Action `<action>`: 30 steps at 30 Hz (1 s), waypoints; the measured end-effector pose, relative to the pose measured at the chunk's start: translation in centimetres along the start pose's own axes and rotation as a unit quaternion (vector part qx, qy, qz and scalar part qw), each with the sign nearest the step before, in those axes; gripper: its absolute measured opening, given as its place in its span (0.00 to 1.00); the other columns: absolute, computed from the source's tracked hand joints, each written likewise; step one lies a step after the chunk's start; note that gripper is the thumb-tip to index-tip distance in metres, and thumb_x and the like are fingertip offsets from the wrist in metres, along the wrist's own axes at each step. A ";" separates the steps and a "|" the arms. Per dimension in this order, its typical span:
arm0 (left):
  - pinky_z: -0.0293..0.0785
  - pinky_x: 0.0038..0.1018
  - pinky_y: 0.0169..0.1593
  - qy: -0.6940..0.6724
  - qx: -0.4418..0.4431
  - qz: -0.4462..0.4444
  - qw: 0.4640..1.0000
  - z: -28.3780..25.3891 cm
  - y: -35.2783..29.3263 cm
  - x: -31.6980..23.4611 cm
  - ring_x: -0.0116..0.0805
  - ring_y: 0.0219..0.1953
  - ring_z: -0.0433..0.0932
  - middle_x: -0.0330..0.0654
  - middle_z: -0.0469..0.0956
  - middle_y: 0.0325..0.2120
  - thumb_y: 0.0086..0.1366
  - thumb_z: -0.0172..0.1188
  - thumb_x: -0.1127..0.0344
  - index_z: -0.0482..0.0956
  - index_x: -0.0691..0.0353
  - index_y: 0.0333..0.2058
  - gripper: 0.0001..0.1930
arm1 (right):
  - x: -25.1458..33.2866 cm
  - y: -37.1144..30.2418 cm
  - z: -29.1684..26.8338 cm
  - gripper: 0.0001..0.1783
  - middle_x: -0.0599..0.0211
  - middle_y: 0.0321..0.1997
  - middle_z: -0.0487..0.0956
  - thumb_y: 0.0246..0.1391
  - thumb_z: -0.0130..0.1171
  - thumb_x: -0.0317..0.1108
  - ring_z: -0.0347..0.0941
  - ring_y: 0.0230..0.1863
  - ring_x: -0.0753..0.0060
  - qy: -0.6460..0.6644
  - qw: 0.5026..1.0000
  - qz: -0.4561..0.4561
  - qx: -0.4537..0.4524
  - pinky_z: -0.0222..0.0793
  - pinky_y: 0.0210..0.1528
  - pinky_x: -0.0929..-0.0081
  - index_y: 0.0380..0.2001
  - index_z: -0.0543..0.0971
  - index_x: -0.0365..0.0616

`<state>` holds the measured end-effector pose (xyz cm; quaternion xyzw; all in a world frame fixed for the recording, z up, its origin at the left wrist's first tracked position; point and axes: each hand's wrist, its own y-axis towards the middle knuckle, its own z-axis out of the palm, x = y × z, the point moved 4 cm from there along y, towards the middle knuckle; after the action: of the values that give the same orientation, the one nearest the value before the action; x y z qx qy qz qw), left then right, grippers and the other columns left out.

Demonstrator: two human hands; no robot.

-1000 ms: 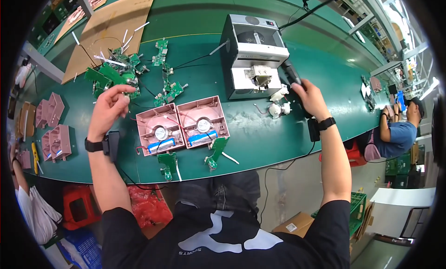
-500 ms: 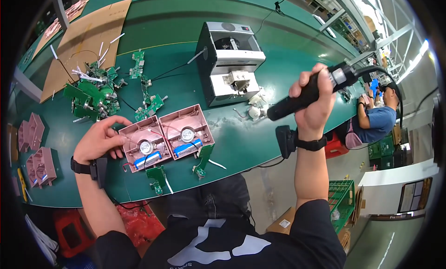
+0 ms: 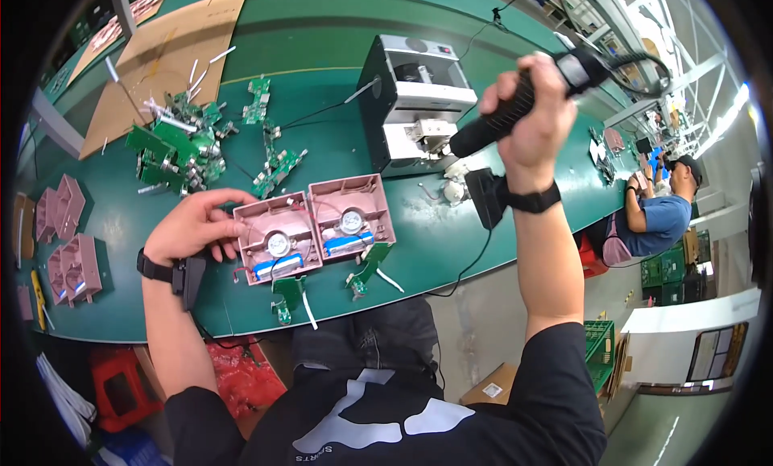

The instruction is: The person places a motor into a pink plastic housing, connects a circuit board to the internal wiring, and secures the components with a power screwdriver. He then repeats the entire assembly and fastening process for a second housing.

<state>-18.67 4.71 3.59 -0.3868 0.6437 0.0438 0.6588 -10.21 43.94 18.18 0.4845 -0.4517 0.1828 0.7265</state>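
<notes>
My left hand grips the left wall of a pink plastic housing, fingers over its rim. A second pink housing stands against it on the right. Each open housing contains a round metallic part and a blue cylindrical battery, with thin wires. Small green circuit boards hang by their near edges. My right hand is wrapped round a black corded electric screwdriver, tilted down to the left. Its lower end is at the front of a grey-and-black screw feeder; the bit tip is hard to make out.
Loose circuit boards are heaped by a cardboard sheet at the far left. More pink housings sit at the table's left edge. A co-worker sits at the right. A crumpled whitish bag lies beside the feeder.
The screwdriver has moved up and slightly left in the picture, its lower end now at the feeder's front. My left hand stays on the housing; the whole view has shifted a little.
</notes>
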 end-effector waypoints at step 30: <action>0.83 0.24 0.26 -0.063 0.059 0.011 0.996 2.1 1.6 0.0 0.32 0.24 0.86 0.45 0.85 0.24 0.76 0.58 0.62 0.66 0.63 0.66 0.24 | -1.3 -8.7 5.2 0.18 0.58 0.23 0.72 0.67 0.51 0.46 0.71 0.18 0.62 0.050 0.991 0.027 0.117 0.73 0.24 0.65 0.45 0.69 0.41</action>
<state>-17.85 6.97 2.61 -0.3366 0.6065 0.0371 0.7193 -7.31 35.60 13.09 0.5442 -0.4029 0.2780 0.6814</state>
